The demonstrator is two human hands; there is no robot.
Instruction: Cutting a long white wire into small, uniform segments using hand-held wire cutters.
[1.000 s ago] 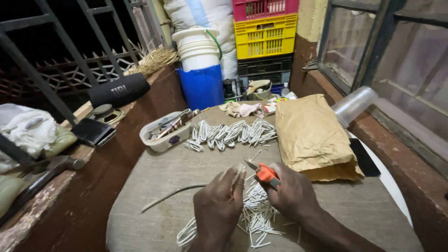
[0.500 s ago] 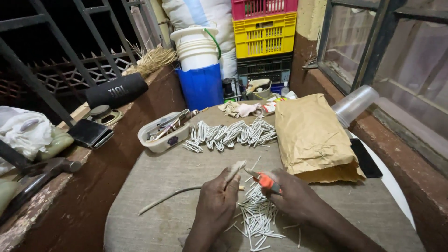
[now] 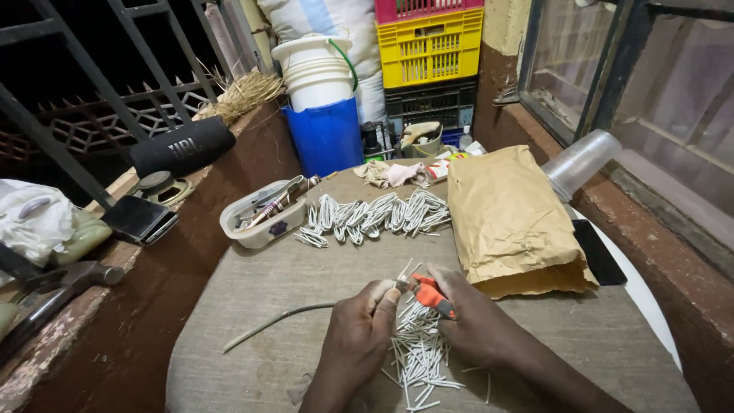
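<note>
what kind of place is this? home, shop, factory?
Likely a small home or balcony workshop: a cloth-covered table by a barred railing, stacked plastic crates and buckets, and piles of cut white wire pieces.

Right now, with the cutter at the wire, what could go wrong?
The left hand pinches the wire right at the orange-handled cutter held in the right hand, so fingertips might get nipped. Cut pieces lie loose near the table edge and could scatter off.

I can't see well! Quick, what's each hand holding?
Left hand: closed on a long white wire.
Right hand: closed on orange-handled cutters.
</note>
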